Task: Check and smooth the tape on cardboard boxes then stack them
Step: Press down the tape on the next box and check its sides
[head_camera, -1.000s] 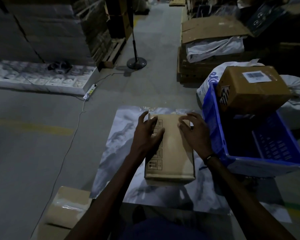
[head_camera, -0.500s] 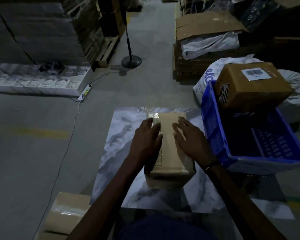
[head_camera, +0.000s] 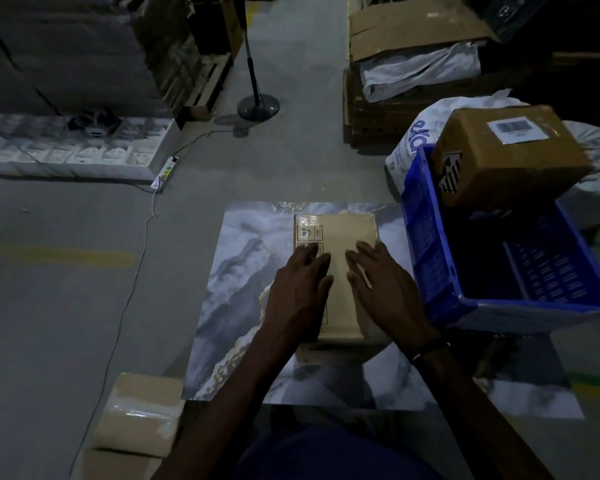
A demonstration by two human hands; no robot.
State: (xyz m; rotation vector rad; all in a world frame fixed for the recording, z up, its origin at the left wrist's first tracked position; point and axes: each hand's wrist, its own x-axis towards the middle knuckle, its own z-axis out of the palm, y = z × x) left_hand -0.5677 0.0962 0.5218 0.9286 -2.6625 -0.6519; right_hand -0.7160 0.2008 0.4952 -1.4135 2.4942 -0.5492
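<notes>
Both hands lie flat, palms down, on top of a small cardboard box (head_camera: 338, 271). The left hand (head_camera: 300, 292) covers the box's left side, fingers straight and close together. The right hand (head_camera: 385, 289) covers the right side, fingers straight and slightly spread. Neither grip closes round anything; the fingers only press on the top face. The box is tan, long and narrow, with printed symbols along its left edge and what looks like glossy tape at the far end, though the light is dim. It sits on a marbled grey worktop (head_camera: 236, 271), just beside a blue crate (head_camera: 426, 258) on its right. A larger brown box (head_camera: 506, 157) rests on the crate's far rim.
</notes>
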